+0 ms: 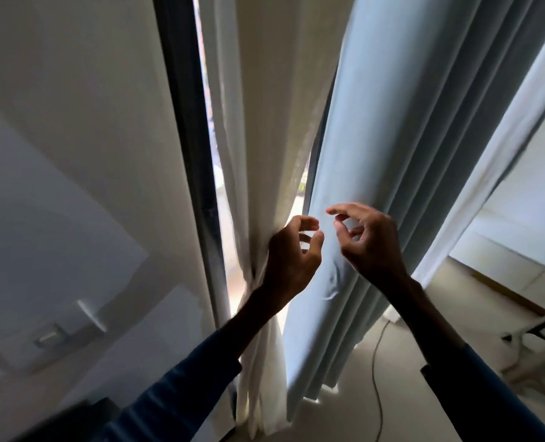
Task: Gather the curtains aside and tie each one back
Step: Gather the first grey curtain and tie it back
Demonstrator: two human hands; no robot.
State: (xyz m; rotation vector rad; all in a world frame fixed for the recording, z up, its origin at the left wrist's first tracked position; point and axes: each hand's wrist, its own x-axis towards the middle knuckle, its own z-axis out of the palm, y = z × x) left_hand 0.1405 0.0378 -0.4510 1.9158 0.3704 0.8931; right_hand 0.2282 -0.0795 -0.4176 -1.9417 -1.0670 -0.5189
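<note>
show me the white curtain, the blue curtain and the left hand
white curtain (274,90), head view, on its upper folds
blue curtain (392,122), head view, on a broad pleat
left hand (291,253), head view, on the middle of the hand

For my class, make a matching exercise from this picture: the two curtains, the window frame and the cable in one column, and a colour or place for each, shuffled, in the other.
Column one:
1 left curtain
2 right curtain
3 window frame
4 cable

Column two:
A lies on the floor
B blue-grey
C white
D dark, next to the wall

Pairs: 1-C, 2-B, 3-D, 4-A.
</note>
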